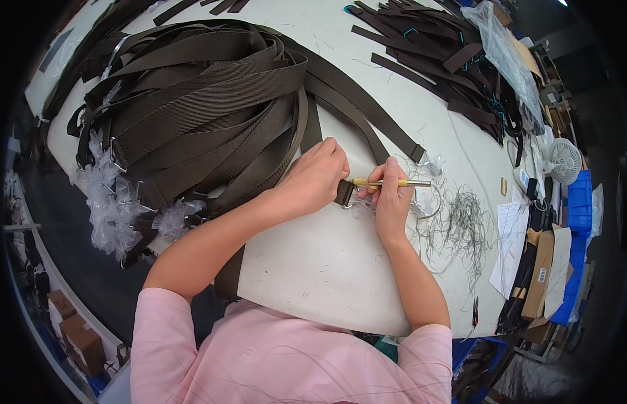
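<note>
My left hand (315,174) is closed on a dark brown webbing strap (343,194), near its end over the white table. A metal ring with clear plastic wrap sits at that end. In my right hand (391,202) is a slim pen-like tool (417,183), yellowish at one end and silver at the other. It lies level, its yellow end by my left fingers; its exact kind is unclear. Left of my hands lies a big looped heap of similar straps (205,101). Plastic-wrapped metal hardware (111,202) hangs at their ends.
A tangle of loose dark threads (467,219) lies right of my right hand. Darker straps with blue buckles (448,47) are piled at the far right. Papers (510,225), a small white fan (565,160) and blue bins (579,202) line the right edge.
</note>
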The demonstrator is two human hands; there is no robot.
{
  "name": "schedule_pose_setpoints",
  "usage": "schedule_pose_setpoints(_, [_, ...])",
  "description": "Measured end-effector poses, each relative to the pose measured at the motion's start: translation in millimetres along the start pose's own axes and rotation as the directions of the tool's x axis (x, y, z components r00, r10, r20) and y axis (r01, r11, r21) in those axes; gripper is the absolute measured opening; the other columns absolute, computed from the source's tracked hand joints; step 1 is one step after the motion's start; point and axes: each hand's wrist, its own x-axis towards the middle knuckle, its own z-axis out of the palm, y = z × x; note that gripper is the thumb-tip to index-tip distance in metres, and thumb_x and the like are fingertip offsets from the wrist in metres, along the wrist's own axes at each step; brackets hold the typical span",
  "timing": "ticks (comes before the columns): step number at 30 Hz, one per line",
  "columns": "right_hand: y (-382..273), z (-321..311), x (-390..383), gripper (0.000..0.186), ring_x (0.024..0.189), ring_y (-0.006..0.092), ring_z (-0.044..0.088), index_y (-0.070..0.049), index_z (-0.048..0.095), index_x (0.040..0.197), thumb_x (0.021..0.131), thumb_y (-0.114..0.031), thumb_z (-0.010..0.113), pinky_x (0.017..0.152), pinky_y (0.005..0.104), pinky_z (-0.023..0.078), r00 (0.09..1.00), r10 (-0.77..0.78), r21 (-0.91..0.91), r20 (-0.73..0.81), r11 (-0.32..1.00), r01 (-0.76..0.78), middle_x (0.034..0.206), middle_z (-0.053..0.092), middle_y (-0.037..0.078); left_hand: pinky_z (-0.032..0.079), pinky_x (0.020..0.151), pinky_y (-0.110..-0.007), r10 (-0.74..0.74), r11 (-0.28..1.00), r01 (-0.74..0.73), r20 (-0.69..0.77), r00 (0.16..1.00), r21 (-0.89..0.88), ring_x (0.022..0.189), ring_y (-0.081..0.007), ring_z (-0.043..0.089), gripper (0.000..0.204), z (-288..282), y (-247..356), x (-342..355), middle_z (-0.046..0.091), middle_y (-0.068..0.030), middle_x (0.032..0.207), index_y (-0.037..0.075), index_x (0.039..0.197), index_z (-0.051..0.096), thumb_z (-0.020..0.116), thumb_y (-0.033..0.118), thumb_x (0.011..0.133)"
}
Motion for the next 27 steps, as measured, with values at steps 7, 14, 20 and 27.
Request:
schedule_pose_setpoints(7, [6.0,-10.2,-4.4,0.046,0.055,0.0097,0.061,-0.004,0.056,0.08,0.111,-0.033,0.04,0.047,0.0199,0.038,0.992,-0.091,0.146,-0.087,0.984,0.103,0.07,0.057,0.002,0.044,0.095,-0.046,-0.064,0.993,0.057,-0.075,0.995,-0.102,0.11,-0.035,0.057,0.01,-10.0,5.6,4.5,0.058,-0.0136,0.121,0.003,0.103,0.059,0.059,0.001,0.093])
schedule_pose_setpoints(14, [-0.6,-21.1,-17.0,0.023,0.072,0.0125,0.066,-0.001,0.055,0.119,0.11,-0.015,0.039,0.064,0.0241,0.049,0.873,-0.487,-0.158,-0.026,0.864,0.478,0.094,0.068,0.011,0.017,0.124,-0.057,0.317,0.872,-0.331,0.1,0.943,0.361,0.129,-0.0223,0.055,0.023,-27.4,9.7,-20.9,0.063,-0.0088,0.126,0.011,0.11,0.064,0.068,0.004,0.089])
schedule_pose_setpoints(20, [-12.9,-35.6,-35.3,0.018,0.072,0.0163,0.063,-0.003,0.059,0.12,0.105,-0.008,0.049,0.069,0.0316,0.051,0.76,-0.615,-0.366,0.21,0.671,0.645,0.108,0.074,0.014,0.034,0.111,-0.046,0.099,0.982,-0.047,0.286,0.953,-0.183,0.112,-0.0263,0.058,0.01,-58.6,23.2,-12.0,0.065,-0.0086,0.1,0.007,0.103,0.064,0.064,0.006,0.093])
schedule_pose_setpoints(27, [9.5,-32.8,-40.8,0.043,0.083,0.0321,0.06,-0.006,0.053,0.107,0.078,-0.013,0.084,0.074,0.0384,0.051,0.771,-0.502,-0.514,0.391,0.575,0.636,0.119,0.067,0.019,0.04,0.1,-0.044,0.307,0.903,-0.27,-0.06,0.95,0.334,0.109,-0.0308,0.053,0.017,-11.6,1.6,-7.3,0.056,-0.0095,0.11,0.005,0.1,0.062,0.071,0.004,0.085])
